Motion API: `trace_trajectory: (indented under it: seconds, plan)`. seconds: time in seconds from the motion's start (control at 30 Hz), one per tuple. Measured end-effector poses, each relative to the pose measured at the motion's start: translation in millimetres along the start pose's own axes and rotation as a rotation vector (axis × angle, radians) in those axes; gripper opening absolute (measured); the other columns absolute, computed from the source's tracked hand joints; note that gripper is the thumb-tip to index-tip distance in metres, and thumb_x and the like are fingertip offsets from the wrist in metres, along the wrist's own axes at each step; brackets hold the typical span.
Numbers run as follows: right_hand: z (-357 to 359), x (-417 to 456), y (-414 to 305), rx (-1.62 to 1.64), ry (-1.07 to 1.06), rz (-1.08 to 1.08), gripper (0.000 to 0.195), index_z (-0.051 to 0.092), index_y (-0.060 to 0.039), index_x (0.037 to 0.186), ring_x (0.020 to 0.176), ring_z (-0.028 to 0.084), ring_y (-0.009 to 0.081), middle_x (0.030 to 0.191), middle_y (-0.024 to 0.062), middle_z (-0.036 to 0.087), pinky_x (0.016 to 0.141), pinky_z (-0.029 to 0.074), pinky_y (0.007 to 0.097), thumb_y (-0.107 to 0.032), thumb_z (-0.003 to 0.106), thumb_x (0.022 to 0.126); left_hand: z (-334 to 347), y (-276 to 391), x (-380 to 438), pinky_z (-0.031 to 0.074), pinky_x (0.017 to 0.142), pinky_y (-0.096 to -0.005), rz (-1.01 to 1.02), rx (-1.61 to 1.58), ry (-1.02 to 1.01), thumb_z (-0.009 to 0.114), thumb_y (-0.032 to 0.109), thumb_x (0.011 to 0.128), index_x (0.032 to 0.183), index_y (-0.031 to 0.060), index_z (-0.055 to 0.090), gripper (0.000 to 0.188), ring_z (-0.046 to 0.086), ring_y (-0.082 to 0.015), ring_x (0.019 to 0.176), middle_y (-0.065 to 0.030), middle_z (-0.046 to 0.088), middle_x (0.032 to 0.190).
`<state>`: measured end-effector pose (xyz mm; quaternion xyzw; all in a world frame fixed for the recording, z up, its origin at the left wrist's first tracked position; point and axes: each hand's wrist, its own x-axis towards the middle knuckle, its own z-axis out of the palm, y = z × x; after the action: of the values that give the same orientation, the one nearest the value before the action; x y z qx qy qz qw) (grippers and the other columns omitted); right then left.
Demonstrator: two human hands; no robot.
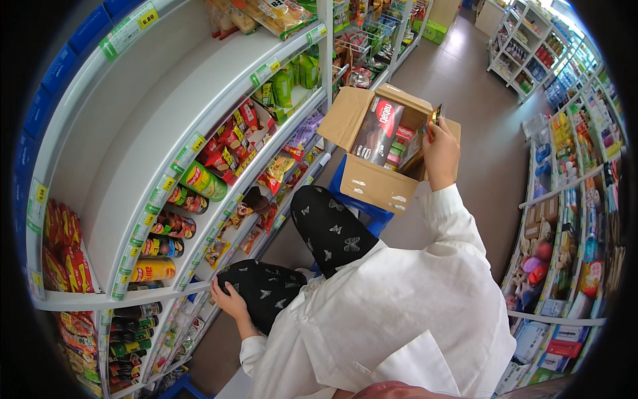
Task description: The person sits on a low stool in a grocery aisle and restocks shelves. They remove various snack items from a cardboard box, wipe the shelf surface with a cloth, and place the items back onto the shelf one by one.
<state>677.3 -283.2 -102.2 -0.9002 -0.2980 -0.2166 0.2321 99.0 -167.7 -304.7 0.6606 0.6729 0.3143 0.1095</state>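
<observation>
My right hand holds a small shiny packet, orange and dark, above the right side of an open cardboard carton. Inside the carton lies a dark Nabati box with a red patch. Beside it are smaller red, green and pink packs, partly in shadow. The carton's flaps are spread outward, and it rests on a blue plastic stool. My left hand lies on my knee in black trousers with a butterfly print, its fingers apart and holding nothing.
White store shelving curves along the left, with red snack bags, potato chip canisters and price tags. Another stocked shelf lines the right side. The brown aisle floor runs between them towards a white display rack.
</observation>
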Motion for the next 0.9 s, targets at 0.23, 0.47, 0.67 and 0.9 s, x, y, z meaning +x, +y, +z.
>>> trace_trajectory:
  seconds: [0.23,0.47,0.67,0.9]
  plan:
    - [-2.6,-9.0,-6.5,-0.232,-0.065,-0.060,0.032,0.064,-0.0078,0.097,0.118,0.053,0.0362,0.132,0.0153,0.054,0.087,0.049,0.0456,-0.015,0.076,0.068,2.6,-4.6,0.4,0.034,0.103,-0.0453,-0.005,-0.001,0.008,0.054,0.018,0.090,0.127,0.0038,0.054,0.039,0.045,-0.0389,0.122,-0.0199,0.049,0.133]
    - [-5.9,2.5,-10.7,-0.174,-0.129,-0.186,0.046,0.069,-0.0134,0.106,0.129,0.042,0.0371,0.135,0.0193,0.050,0.104,0.036,0.0453,-0.020,0.081,0.062,2.7,-3.1,1.2,0.033,0.104,-0.0455,-0.013,-0.021,0.002,0.054,0.018,0.090,0.128,0.0054,0.054,0.039,0.045,-0.0387,0.123,-0.0194,0.049,0.134]
    - [-7.0,-1.1,-13.9,-0.230,-0.223,-0.153,0.049,0.069,-0.0151,0.107,0.131,0.040,0.0380,0.138,0.0195,0.048,0.105,0.035,0.0457,-0.022,0.082,0.060,1.5,-2.3,-0.5,0.033,0.105,-0.0454,-0.020,-0.003,0.000,0.054,0.019,0.091,0.129,0.0068,0.054,0.040,0.044,-0.0377,0.124,-0.0185,0.048,0.135]
    - [-5.5,-2.8,-15.1,-0.178,-0.180,-0.178,0.047,0.068,-0.0126,0.104,0.131,0.039,0.0390,0.138,0.0193,0.047,0.103,0.037,0.0464,-0.026,0.083,0.061,1.4,-4.2,0.5,0.032,0.105,-0.0448,-0.014,-0.003,-0.001,0.054,0.019,0.091,0.129,0.0071,0.054,0.040,0.044,-0.0370,0.124,-0.0182,0.048,0.135]
